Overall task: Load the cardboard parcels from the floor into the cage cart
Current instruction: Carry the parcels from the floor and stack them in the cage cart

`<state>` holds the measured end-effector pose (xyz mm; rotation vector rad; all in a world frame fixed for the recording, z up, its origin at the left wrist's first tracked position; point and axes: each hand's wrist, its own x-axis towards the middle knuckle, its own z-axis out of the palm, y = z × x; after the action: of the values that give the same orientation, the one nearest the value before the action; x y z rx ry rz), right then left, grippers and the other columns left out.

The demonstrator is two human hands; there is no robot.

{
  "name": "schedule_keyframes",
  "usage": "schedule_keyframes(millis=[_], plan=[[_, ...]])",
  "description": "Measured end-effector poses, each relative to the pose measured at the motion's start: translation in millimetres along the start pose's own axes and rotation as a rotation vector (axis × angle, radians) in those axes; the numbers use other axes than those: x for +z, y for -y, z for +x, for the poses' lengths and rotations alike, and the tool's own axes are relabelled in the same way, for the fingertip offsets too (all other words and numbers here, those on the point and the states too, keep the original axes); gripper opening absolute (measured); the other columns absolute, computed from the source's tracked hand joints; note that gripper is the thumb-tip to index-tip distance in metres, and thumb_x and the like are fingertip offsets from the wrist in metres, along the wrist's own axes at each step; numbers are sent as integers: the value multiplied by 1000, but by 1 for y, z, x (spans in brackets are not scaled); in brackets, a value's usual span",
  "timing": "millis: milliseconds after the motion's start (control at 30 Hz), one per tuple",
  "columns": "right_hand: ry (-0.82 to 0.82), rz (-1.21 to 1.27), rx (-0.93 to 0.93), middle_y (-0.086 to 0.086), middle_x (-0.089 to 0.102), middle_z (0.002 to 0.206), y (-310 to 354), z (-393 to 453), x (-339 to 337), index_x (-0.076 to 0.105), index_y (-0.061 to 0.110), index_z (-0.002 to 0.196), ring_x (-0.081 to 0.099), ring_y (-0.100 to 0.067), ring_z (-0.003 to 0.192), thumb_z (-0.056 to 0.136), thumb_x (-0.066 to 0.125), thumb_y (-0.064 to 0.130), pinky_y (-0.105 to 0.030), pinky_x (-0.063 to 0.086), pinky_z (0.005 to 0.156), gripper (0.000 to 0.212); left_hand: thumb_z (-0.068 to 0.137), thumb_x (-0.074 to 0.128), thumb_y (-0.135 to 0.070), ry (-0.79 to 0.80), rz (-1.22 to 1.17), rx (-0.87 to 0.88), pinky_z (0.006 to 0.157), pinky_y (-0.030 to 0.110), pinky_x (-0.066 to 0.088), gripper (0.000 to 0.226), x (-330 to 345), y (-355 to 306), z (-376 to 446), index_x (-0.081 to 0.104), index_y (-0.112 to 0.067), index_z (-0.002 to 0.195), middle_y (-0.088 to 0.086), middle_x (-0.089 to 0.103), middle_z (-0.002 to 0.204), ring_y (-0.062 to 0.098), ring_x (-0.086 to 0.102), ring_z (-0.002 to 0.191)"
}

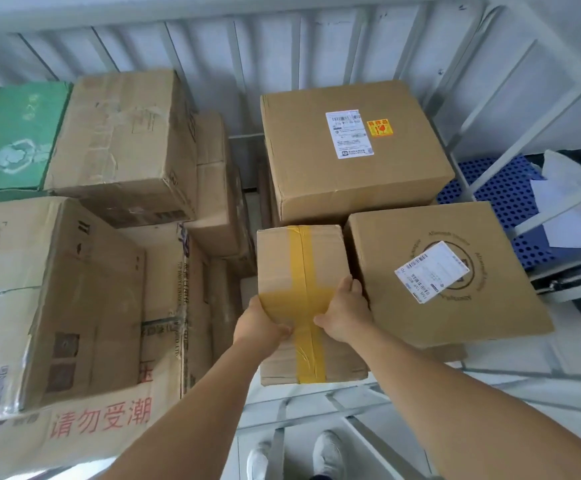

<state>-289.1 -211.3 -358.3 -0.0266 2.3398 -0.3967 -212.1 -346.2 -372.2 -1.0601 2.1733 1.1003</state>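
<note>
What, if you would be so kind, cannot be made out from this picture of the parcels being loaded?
All in the head view:
- Yellow-taped box: what it rests on, hidden by the box itself; the fingers of the left hand and right hand behind its edges.
- White shipping label on the far box: print too small.
- Box with red characters: cut off by the left edge.
- Cage cart: floor hidden by parcels.

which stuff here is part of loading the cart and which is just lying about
Part of the job:
- yellow-taped parcel, held by left hand and right hand
- fragile-sticker box
- round-logo box
- green box
- cage cart

Lying about:
- blue perforated pallet
- white papers
</note>
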Motion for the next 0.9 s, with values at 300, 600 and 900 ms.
schedule_keyframes(millis=[300,600,900], plan=[[199,-311,-258,-1,-6,164,-6,33,39,-1,14,156,10,-28,149,93,61,21,-40,25,118,88,81,74,-20,141,187,65,90,28,46,114,40,-1,40,-14,-26,152,12,33,150,25,52,122],[249,-505,-225,7,-31,157,-33,48,35,-17,35,152,-11,-30,149,83,57,-9,-44,24,117,111,81,74,-31,173,256,109,94,35,49,121,46,14,56,-27,-30,147,13,36,148,29,54,119],[239,-559,-257,3,-27,159,-31,45,27,-17,29,153,-7,-29,150,88,59,0,-45,20,118,105,83,73,-25,179,476,102,100,40,46,111,44,0,54,-14,-22,152,10,-6,161,34,45,130]])
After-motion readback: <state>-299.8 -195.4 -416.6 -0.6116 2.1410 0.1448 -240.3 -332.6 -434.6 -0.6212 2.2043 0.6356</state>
